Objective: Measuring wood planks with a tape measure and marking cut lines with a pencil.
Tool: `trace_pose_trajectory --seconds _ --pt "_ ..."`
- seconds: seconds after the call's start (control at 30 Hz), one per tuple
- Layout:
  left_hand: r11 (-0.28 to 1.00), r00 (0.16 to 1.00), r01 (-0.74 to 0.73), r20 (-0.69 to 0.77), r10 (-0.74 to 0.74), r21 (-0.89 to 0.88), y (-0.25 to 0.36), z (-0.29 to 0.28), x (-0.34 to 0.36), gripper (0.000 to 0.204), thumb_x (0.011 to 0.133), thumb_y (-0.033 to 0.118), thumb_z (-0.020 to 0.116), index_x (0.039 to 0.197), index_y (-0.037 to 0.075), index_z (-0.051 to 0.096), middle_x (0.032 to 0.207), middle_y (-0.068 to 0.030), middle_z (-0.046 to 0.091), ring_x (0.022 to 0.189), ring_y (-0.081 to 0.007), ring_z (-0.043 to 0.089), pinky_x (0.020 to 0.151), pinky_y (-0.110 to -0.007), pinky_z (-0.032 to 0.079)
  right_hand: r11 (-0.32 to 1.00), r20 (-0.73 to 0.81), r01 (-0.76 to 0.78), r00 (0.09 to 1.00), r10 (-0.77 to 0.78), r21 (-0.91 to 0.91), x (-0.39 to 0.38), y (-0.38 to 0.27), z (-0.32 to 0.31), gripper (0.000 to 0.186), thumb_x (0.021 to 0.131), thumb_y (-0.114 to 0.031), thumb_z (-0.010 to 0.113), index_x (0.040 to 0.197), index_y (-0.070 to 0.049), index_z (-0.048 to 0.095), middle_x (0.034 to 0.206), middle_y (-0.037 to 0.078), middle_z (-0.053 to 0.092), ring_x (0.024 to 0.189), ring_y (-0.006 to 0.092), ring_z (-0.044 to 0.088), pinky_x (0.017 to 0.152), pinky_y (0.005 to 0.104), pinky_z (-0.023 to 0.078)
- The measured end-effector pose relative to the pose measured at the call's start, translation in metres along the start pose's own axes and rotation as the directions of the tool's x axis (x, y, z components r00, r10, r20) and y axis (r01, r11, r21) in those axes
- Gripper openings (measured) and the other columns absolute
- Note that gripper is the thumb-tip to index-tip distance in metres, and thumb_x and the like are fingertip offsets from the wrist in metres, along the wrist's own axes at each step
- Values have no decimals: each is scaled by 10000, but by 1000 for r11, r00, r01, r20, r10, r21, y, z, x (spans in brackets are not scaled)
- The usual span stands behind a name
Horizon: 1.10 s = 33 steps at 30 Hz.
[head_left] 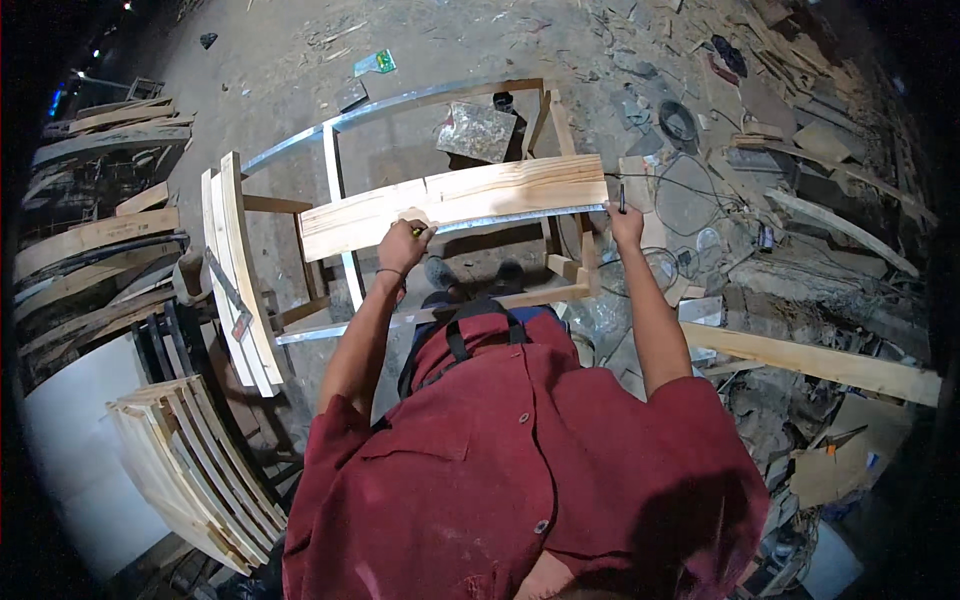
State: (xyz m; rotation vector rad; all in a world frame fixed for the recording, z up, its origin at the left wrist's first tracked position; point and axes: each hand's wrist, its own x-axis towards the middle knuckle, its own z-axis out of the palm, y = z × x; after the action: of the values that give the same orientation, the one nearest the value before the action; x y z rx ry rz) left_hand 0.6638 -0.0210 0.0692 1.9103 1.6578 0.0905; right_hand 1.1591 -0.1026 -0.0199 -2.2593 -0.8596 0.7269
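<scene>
A pale wooden board [510, 186] lies across a frame with metal-faced bars [332, 165] in front of me, a thin dark line crossing the board near its middle. A silvery measuring tape [510, 217] runs along the board's near edge. My left hand [400, 249] is closed on a small yellow-and-dark tape measure [418, 231] at that edge. My right hand [627, 226] is closed round a dark pen or pencil [622, 197], beside the tape's end at the board's right.
Stacked boards [230, 280] lean on the frame's left, with more slats [180, 470] and planks [90, 240] beyond. A stained block [475, 128] sits behind the board. Debris, cables and a black ring [678, 125] litter the right; a long board [810, 360] extends at lower right.
</scene>
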Motion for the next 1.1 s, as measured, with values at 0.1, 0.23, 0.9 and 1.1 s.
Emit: trace_pose_trajectory --seconds 0.1,0.23,0.9,1.1 --pt "998 997 65 40 -64 -13 7 -1 3 389 914 485 676 1010 128 795 1009 -208 727 948 -387 704 820 -476 560 996 45 -24 999 21 84 -5 -8 -10 284 867 -336 778 966 -70 789 819 146 748 763 275 721 741 394 542" --pt "996 996 90 -18 -89 28 1 6 4 405 913 506 672 1014 134 795 1036 -182 710 966 -385 690 819 -478 555 888 -3 402 911 -413 -224 -22 -57 -37 315 962 -330 672 1127 -74 749 1018 202 731 920 332 715 791 398 538" --pt "980 983 169 58 -176 107 15 5 6 435 927 519 654 1052 124 790 1054 -178 714 989 -370 691 846 -461 554 941 423 319 841 -337 116 -10 -68 1 330 913 -299 745 1088 -19 753 980 88 772 914 161 715 832 307 540" --pt "983 986 140 74 -149 117 20 0 7 440 929 520 648 1056 123 789 1075 -194 711 1015 -377 688 857 -466 550 947 444 295 837 -319 126 -12 -66 0 316 937 -295 728 1082 -15 756 971 96 774 887 158 714 817 310 542"
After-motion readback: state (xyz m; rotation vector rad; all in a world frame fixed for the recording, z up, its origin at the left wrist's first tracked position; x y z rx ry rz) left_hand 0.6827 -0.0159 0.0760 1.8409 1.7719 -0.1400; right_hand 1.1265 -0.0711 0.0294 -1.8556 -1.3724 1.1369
